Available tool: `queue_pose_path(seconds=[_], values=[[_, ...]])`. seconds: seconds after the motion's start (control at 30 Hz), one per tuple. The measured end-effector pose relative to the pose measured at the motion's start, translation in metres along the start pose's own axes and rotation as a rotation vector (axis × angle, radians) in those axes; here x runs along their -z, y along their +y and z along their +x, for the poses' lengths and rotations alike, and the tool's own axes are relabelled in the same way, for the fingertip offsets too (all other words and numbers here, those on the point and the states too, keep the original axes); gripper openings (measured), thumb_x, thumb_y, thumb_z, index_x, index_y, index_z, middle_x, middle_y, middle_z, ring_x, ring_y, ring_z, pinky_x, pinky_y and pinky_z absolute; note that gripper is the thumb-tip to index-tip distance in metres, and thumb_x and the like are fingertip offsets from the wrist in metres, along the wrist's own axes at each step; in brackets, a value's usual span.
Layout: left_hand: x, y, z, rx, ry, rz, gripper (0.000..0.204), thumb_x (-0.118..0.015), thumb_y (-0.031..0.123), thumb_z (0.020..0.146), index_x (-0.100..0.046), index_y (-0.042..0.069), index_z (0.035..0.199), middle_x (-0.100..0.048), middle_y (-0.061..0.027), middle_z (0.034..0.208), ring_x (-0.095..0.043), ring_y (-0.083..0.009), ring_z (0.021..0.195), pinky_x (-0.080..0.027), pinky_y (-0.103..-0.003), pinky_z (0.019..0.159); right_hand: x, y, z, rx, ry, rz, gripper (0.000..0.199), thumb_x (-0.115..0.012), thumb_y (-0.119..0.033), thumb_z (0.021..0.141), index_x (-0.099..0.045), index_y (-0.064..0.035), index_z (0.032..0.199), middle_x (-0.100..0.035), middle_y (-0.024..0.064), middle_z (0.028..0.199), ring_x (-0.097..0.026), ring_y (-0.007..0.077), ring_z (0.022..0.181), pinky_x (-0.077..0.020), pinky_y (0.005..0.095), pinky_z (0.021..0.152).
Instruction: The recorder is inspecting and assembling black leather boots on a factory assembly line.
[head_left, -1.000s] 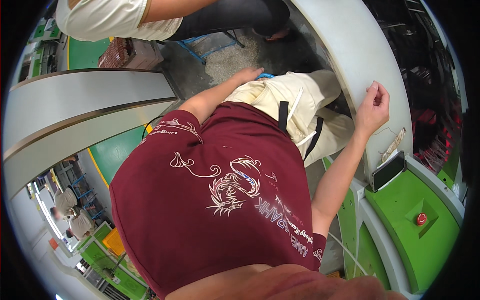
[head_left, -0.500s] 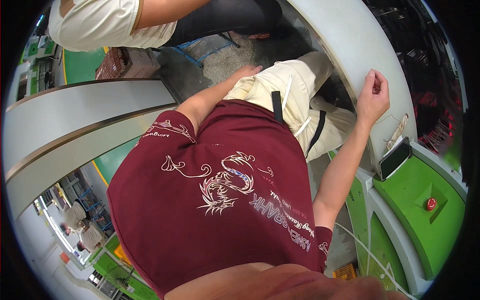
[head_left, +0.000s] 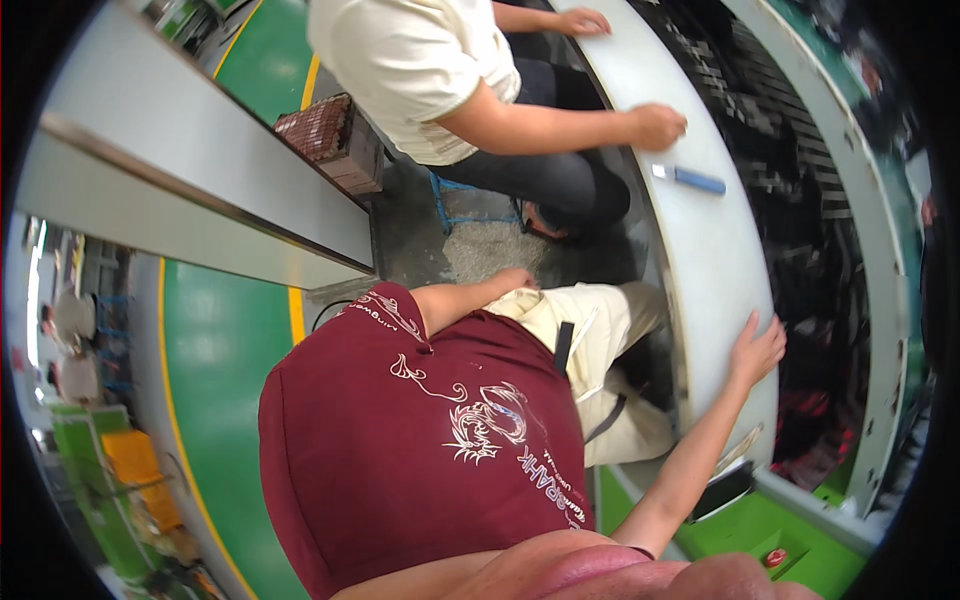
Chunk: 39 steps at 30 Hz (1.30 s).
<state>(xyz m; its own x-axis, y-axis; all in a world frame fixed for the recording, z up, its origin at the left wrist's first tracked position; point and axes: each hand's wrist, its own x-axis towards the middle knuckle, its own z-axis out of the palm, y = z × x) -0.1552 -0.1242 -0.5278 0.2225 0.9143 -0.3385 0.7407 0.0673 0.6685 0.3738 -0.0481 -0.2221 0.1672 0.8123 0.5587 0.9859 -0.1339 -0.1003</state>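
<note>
Head view, the only one supplied. The right hand (head_left: pixel 757 347) lies flat on the white curved work surface (head_left: pixel 715 250), fingers spread, gripping nothing. The left hand (head_left: pixel 515 278) rests at the person's lap, against the beige trousers (head_left: pixel 600 330); it is largely hidden behind the forearm and the maroon shirt (head_left: pixel 420 450), so whether its fingers are curled or loose cannot be told.

Just near of the right forearm, at the surface's near end, a dark flat device (head_left: pixel 722 490) sits partly under a pale strip; its nature is unclear, possibly a phone. A red button (head_left: pixel 775 557) shows on the green panel (head_left: pixel 760 530) beyond it.

Farther along the same surface, a co-worker in a cream shirt (head_left: pixel 420 70) has one fist (head_left: pixel 655 127) pressed on the surface and another hand (head_left: pixel 585 22) at the far end, cut off by the frame's top. A blue-handled tool (head_left: pixel 690 179) lies just near of that fist, well apart from the right hand.

The dark machinery to the right is blurred beyond identification. A brown crate (head_left: pixel 335 140) stands on the floor at left.
</note>
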Motion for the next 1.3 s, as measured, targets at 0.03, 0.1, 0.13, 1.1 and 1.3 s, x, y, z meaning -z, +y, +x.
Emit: queue_pose_path(seconds=[0.03, 0.1, 0.13, 1.1, 1.3], values=[[0.004, -0.003, -0.010, 0.026, 0.028, 0.009, 0.047, -0.072, 0.052, 0.096, -0.082, 0.008, 0.108, -0.079, -0.0228, 0.103, -0.077, -0.0428, 0.097, -0.059, -0.054, 0.084, -0.004, -0.001, 0.002, -0.009, -0.023, -0.012, 0.065, -0.065, -0.057, 0.107, -0.065, -0.0078, 0.149, -0.064, 0.0210, 0.148, -0.059, 0.0431, 0.134, -0.0463, 0.0535, 0.116], [0.006, -0.012, -0.031, 0.103, 0.097, 0.017, 0.041, -0.074, 0.048, 0.092, -0.083, 0.010, 0.106, -0.081, -0.0197, 0.105, -0.078, -0.0411, 0.099, -0.060, -0.054, 0.084, -0.006, -0.006, 0.007, -0.021, -0.068, 0.005, 0.067, -0.063, -0.058, 0.108, -0.064, -0.0072, 0.151, -0.064, 0.0219, 0.148, -0.058, 0.0439, 0.136, -0.0463, 0.0542, 0.116], [0.008, -0.017, -0.038, 0.140, 0.136, 0.021, 0.038, -0.075, 0.047, 0.088, -0.085, 0.013, 0.104, -0.082, -0.0168, 0.105, -0.078, -0.0397, 0.100, -0.061, -0.053, 0.085, -0.005, 0.001, 0.009, -0.021, -0.084, 0.011, 0.069, -0.060, -0.060, 0.108, -0.064, -0.0070, 0.151, -0.064, 0.0225, 0.149, -0.058, 0.0444, 0.136, -0.0467, 0.0544, 0.116], [0.593, 0.559, -0.051, -1.172, 1.188, -0.378, 0.095, -0.068, 0.002, 0.104, -0.009, 0.006, 0.178, -0.070, -0.0127, 0.117, -0.063, -0.0122, 0.071, -0.055, -0.027, 0.062, 0.011, 0.004, 0.005, -0.246, -0.099, 0.102, 0.065, -0.069, -0.053, 0.102, -0.066, -0.0010, 0.141, -0.066, 0.0193, 0.136, -0.056, 0.0392, 0.133, -0.0404, 0.0508, 0.119], [0.580, 0.568, -0.003, -1.629, 0.574, -0.865, 0.060, -0.070, 0.002, 0.101, -0.052, 0.002, 0.159, -0.071, -0.0076, 0.104, -0.065, -0.0124, 0.072, -0.052, -0.030, 0.058, 0.008, 0.007, 0.006, -0.232, -0.144, 0.140, 0.067, -0.071, -0.053, 0.100, -0.065, -0.0030, 0.145, -0.065, 0.0177, 0.139, -0.056, 0.0385, 0.133, -0.0390, 0.0510, 0.121]])
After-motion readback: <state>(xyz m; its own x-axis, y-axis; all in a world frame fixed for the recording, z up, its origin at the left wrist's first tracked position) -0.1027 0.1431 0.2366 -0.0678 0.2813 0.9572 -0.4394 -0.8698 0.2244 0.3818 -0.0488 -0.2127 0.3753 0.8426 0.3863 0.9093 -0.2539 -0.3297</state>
